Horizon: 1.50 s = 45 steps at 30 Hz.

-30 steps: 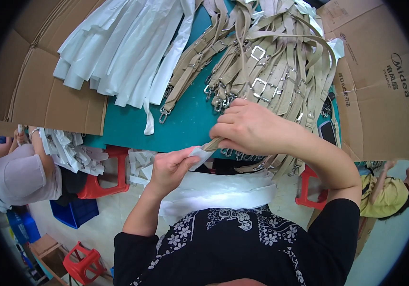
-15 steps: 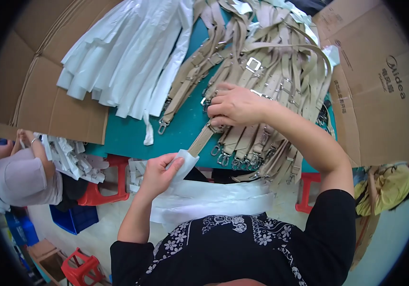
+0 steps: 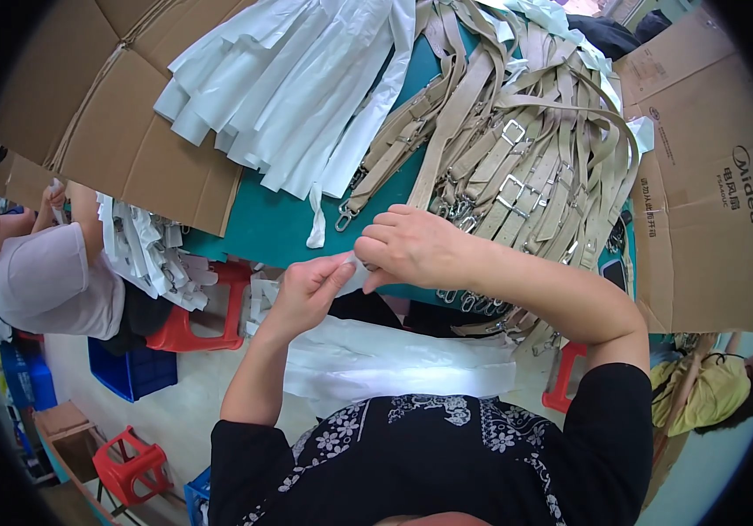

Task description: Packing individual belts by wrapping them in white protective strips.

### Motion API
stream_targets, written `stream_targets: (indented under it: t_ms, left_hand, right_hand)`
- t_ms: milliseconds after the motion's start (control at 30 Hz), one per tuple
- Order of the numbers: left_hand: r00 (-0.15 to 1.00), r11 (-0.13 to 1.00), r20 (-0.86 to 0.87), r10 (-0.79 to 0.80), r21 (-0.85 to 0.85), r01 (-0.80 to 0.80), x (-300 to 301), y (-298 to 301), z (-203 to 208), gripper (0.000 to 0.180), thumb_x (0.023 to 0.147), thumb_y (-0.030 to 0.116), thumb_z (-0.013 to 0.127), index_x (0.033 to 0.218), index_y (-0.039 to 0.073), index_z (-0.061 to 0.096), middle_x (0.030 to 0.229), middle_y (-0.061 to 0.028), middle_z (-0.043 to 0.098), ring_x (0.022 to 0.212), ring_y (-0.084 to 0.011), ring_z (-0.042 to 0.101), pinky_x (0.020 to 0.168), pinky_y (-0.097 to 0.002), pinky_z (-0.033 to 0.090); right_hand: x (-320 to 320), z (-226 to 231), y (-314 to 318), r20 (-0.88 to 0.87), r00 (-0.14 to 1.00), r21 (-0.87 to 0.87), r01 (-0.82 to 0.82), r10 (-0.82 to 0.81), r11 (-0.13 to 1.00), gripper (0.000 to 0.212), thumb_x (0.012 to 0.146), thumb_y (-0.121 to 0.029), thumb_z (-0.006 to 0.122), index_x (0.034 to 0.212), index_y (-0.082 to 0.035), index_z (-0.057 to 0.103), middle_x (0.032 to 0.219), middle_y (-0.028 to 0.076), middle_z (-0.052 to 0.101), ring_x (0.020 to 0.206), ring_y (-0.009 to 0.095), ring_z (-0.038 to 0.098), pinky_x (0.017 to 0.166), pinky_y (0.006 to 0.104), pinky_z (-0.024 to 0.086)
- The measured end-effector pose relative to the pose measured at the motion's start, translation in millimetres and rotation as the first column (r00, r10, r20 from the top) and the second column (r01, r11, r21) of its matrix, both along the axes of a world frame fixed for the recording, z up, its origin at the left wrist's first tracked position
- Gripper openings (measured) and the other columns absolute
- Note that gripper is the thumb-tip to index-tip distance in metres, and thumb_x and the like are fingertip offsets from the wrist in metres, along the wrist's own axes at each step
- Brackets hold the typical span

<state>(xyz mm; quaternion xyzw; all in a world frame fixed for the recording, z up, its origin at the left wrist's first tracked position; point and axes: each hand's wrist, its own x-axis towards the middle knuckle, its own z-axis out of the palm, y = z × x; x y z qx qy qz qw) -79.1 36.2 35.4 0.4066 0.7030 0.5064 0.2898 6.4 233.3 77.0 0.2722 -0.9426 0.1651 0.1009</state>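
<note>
Over the table's near edge my two hands meet. My left hand (image 3: 308, 291) is closed, pinching a narrow white plastic sleeve (image 3: 357, 279) between thumb and fingers. Right beside it, my right hand (image 3: 413, 247) curls over the sleeve's mouth. A beige strap (image 3: 439, 167) runs from the pile down to my right fingers, which close round its end. A bit of dark metal shows under them; the rest of that end is hidden. More beige straps (image 3: 560, 175) with buckles and snap hooks lie heaped beyond my right hand. White plastic sleeves (image 3: 394, 355) lie across my lap.
A fan of white sleeves (image 3: 297, 96) covers the far left of the green table (image 3: 262, 232). Cardboard flaps (image 3: 157, 149) stand left, and a carton (image 3: 701, 175) right. Co-workers sit at both sides, with red stools (image 3: 131, 465) and a blue crate (image 3: 135, 373) on the floor.
My right hand has come down and toward me, from up the strap to the sleeve's mouth beside my left hand. Less of the strap shows between the hands. The view has shifted slightly.
</note>
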Motion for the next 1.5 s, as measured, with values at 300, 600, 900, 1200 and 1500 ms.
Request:
stream_targets:
  t_ms: [300, 600, 900, 1200, 1500]
  left_hand:
    - [0.993, 1.000, 0.121, -0.010, 0.002, 0.010, 2, 0, -8, 0.026, 0.092, 0.019, 0.051, 0.106, 0.001, 0.064, 0.062, 0.0073, 0.047, 0.056, -0.0014, 0.035, 0.049, -0.0188, 0.030]
    - [0.999, 0.999, 0.020, 0.032, -0.023, -0.031, -3, -12, -15, 0.022, 0.091, 0.018, 0.053, 0.089, -0.002, 0.064, 0.064, 0.0049, 0.053, 0.058, -0.0024, 0.041, 0.050, -0.0198, 0.033]
    - [0.991, 0.991, 0.079, 0.108, 0.066, -0.114, 10, -7, -7, 0.024, 0.091, 0.021, 0.054, 0.086, -0.001, 0.064, 0.065, 0.0027, 0.056, 0.058, -0.0039, 0.045, 0.052, -0.0206, 0.036]
    - [0.960, 0.965, -0.161, 0.228, 0.165, -0.201, 2, -34, -24, 0.019, 0.091, 0.014, 0.053, 0.088, 0.000, 0.066, 0.063, 0.0003, 0.056, 0.053, -0.0046, 0.043, 0.049, -0.0193, 0.034]
    - [0.987, 0.983, 0.094, 0.132, 0.113, -0.142, 20, -14, -21, 0.021, 0.090, 0.015, 0.054, 0.096, -0.002, 0.065, 0.083, -0.0084, 0.065, 0.066, -0.0068, 0.050, 0.062, -0.0208, 0.042]
  right_hand:
    - [5, 15, 29, 0.118, 0.985, 0.166, 0.102, -0.123, 0.981, 0.029, 0.079, -0.035, 0.060, 0.076, -0.008, 0.050, 0.069, 0.004, 0.055, 0.071, 0.022, 0.055, 0.071, 0.0338, 0.042]
    - [17, 15, 28, 0.285, 0.935, 0.137, 0.178, -0.211, 0.975, 0.025, 0.079, -0.032, 0.061, 0.090, -0.009, 0.060, 0.073, 0.012, 0.058, 0.071, 0.028, 0.059, 0.075, 0.0361, 0.045]
    - [8, 44, 11, 0.326, 0.930, 0.270, 0.083, -0.172, 0.959, 0.023, 0.081, -0.028, 0.058, 0.072, -0.008, 0.053, 0.062, 0.005, 0.057, 0.063, 0.026, 0.059, 0.065, 0.0368, 0.044]
    - [-8, 12, 69, 0.437, 0.896, 0.157, 0.012, -0.080, 0.988, 0.029, 0.079, -0.040, 0.061, 0.080, -0.011, 0.063, 0.071, 0.006, 0.063, 0.073, 0.026, 0.060, 0.067, 0.0409, 0.046]
    - [-12, 75, 7, 0.397, 0.906, 0.279, 0.036, -0.150, 0.960, 0.029, 0.075, -0.031, 0.062, 0.067, -0.003, 0.059, 0.059, 0.014, 0.056, 0.059, 0.033, 0.057, 0.055, 0.0417, 0.044]
